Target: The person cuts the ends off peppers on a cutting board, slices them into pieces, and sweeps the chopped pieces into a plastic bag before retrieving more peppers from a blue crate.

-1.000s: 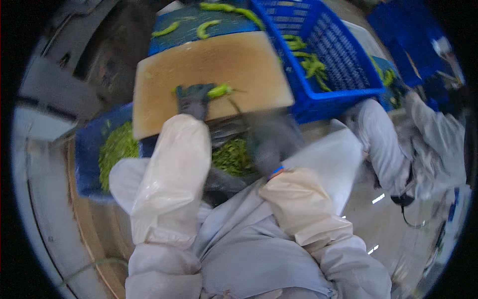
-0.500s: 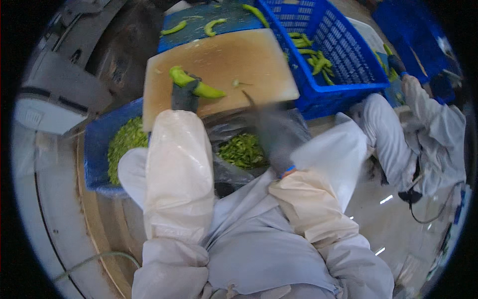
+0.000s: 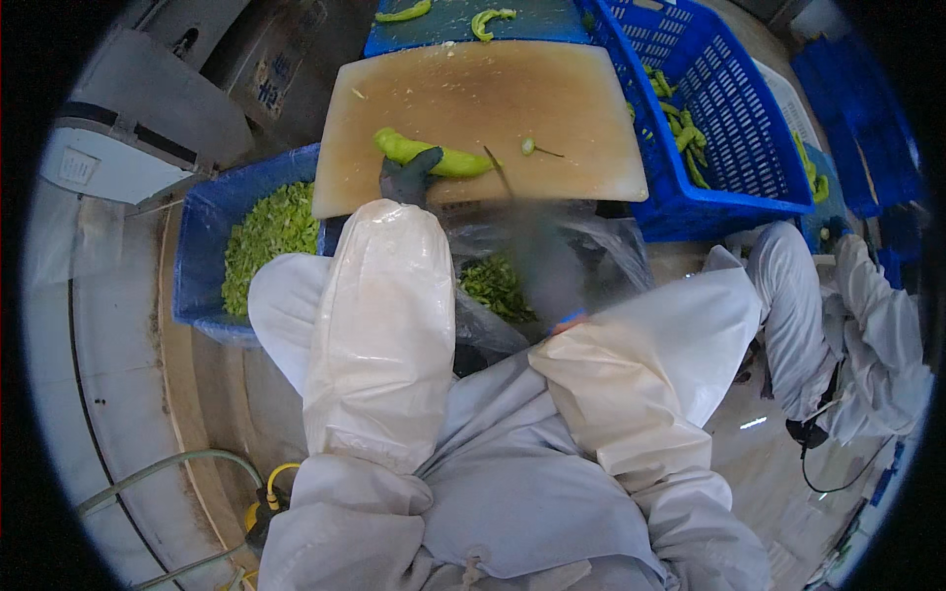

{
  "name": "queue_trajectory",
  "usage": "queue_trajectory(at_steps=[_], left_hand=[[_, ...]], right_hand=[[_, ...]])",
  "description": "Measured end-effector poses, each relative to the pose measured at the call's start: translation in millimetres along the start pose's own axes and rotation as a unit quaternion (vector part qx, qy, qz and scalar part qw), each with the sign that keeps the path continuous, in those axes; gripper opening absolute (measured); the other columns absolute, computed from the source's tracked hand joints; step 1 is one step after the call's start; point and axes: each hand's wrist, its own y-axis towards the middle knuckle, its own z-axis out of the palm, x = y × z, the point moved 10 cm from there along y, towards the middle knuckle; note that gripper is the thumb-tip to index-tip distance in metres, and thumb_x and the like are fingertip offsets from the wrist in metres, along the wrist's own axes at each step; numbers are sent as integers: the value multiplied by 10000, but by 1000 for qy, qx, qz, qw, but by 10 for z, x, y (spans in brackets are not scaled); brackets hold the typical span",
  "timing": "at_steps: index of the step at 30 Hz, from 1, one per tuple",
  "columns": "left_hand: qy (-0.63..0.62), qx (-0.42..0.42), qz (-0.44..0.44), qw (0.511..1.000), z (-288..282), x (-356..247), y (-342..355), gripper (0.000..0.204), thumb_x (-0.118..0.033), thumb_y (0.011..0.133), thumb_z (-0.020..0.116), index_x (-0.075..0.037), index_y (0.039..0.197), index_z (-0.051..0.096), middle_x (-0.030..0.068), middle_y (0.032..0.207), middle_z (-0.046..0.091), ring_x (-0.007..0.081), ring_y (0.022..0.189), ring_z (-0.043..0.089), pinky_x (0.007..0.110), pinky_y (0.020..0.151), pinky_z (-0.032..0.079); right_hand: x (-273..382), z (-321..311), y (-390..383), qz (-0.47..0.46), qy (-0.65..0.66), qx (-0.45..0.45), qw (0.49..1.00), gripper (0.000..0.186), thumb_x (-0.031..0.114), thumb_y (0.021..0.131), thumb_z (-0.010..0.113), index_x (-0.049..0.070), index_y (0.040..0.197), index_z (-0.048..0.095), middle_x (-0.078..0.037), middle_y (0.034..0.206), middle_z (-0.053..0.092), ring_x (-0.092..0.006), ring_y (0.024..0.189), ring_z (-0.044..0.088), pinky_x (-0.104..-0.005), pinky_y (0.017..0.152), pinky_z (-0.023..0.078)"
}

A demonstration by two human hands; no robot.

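On the tan cutting board (image 3: 473,89) lies a long light-green pepper (image 3: 463,163), pointing right. My left hand (image 3: 406,179), in a dark glove, grips it near its left part, thumb and fingers against its near side. A thin dark knife (image 3: 501,175) reaches up to the pepper's right end. It extends from my right hand (image 3: 550,266), which is gloved and badly smeared by motion, so its fingers do not show singly. Right of the pepper sits a cut stem end (image 3: 529,147) with its stalk.
Chopped green pieces fill a blue bin (image 3: 192,256) at left. More chopped pepper (image 3: 493,286) lies in a clear plastic bag below the board. Whole peppers are in a blue crate (image 3: 729,197) at right, and on a blue board (image 3: 542,20) behind. A co-worker (image 3: 867,315) sits far right.
The view has shifted, so the board appears farther up and right. The pepper lies flatter, with my left hand lower against it. The right hand stays blurred near the board's front edge.
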Motion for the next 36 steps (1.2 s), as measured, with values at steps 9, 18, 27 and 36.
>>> queue_trajectory(at_steps=[9, 18, 27, 36], left_hand=[[-25, -127, -22, 991, -126, 81, -20, 371, -4, 668, 746, -7, 985, 553, 138, 901, 594, 300, 792, 625, 448, 657, 560], [33, -153, -4, 988, -74, 35, -38, 434, -88, 667, 780, 14, 1023, 554, 161, 946, 599, 293, 803, 634, 402, 633, 577], [-31, -134, 11, 990, -192, 18, 41, 410, -84, 703, 757, -2, 1039, 537, 145, 950, 596, 297, 805, 632, 411, 612, 580], [227, 23, 156, 961, -13, -76, 271, 526, -147, 725, 761, 9, 1159, 508, 133, 1035, 596, 223, 928, 603, 381, 781, 527]], right_hand=[[156, 404, 74, -33, 25, -71, 997, 501, 270, 881, 516, 82, 1334, 411, -255, 1052, 596, -423, 911, 594, -468, 752, 478], [-12, 560, 129, 66, 4, 30, 997, 523, 260, 872, 507, 125, 1360, 377, -277, 911, 614, -446, 799, 599, -513, 677, 460], [49, 56, -499, 11, -13, 36, 999, 518, 263, 884, 507, 95, 1358, 386, -218, 954, 630, -403, 796, 608, -471, 700, 468], [404, -367, -59, 17, -7, -5, 1000, 426, 270, 892, 518, 55, 1259, 499, -242, 957, 625, -392, 865, 617, -438, 724, 476]])
